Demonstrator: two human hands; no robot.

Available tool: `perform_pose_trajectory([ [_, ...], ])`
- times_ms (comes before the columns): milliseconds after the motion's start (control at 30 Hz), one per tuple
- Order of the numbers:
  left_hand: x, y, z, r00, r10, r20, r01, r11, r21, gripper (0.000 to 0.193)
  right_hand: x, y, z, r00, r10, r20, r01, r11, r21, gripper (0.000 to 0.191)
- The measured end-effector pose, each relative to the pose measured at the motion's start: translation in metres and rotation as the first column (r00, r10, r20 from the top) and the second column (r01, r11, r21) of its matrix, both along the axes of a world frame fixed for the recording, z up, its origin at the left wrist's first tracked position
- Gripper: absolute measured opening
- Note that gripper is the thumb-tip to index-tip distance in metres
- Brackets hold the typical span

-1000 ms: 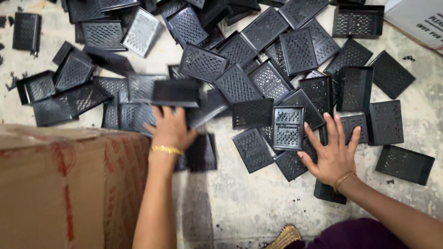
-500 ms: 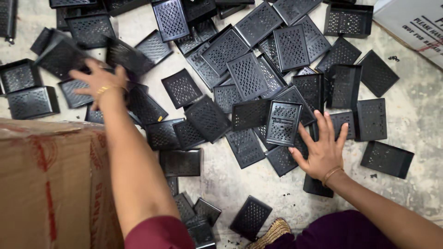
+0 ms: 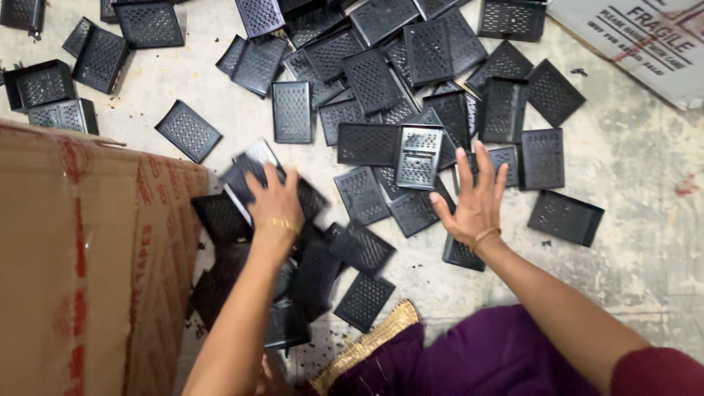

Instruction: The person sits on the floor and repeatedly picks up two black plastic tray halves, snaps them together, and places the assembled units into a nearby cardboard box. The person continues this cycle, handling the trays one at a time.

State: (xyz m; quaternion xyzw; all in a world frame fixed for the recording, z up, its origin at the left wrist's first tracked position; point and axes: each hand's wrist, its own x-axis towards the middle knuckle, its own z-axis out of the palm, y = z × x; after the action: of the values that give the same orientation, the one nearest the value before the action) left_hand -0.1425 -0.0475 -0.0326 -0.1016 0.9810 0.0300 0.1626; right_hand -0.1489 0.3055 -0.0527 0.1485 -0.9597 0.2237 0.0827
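A: Big stuff?
B: Floor [image 3: 645,183], box [image 3: 81,257] at my left, black grilles [image 3: 381,81] scattered everywhere, most not gathered.
A: Hands?
B: My left hand [image 3: 273,202] presses flat on blurred grilles by the box, fingers not clenched. Right hand [image 3: 473,198] spread, empty, over one grille [image 3: 462,253].

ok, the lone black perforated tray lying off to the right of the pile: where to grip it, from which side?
Judging by its pose, take the perforated tray across its short width, pinching the two long rim edges, coming straight down from above. It lies flat and tilted on the bare concrete floor, clear of the pile, so both long edges look free. The right hand is nearest.
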Motion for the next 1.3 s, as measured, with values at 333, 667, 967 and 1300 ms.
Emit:
perform_pose_trajectory([
  [333,-0.152,0.013,0.063,0.97,-0.227,-0.092,0.243,0.942,0.232,0.05,0.001,0.004,-0.004,1.0,0.015,-0.019,-0.016,0.999,-0.048,0.087],
  [667,-0.117,0.024,-0.028,0.948,-0.115,-0.295,0.209,0.927,0.312,0.059,0.003,0.007,-0.005,0.997,0.014,-0.079,-0.022,0.994,-0.11,0.09],
  [967,0.023,-0.005,0.06,0.778,-0.526,0.343,0.357,0.82,0.447,0.032,0.004,0.014,-0.003,0.995,0.003,-0.098,-0.029,0.963,-0.269,0.092],
  [1300,-0.23,0.127,0.016,0.937,-0.173,-0.305,0.281,0.89,0.358,0.068,0.004,0.013,-0.008,0.99,-0.024,-0.137,-0.012,0.967,-0.256,0.094],
])
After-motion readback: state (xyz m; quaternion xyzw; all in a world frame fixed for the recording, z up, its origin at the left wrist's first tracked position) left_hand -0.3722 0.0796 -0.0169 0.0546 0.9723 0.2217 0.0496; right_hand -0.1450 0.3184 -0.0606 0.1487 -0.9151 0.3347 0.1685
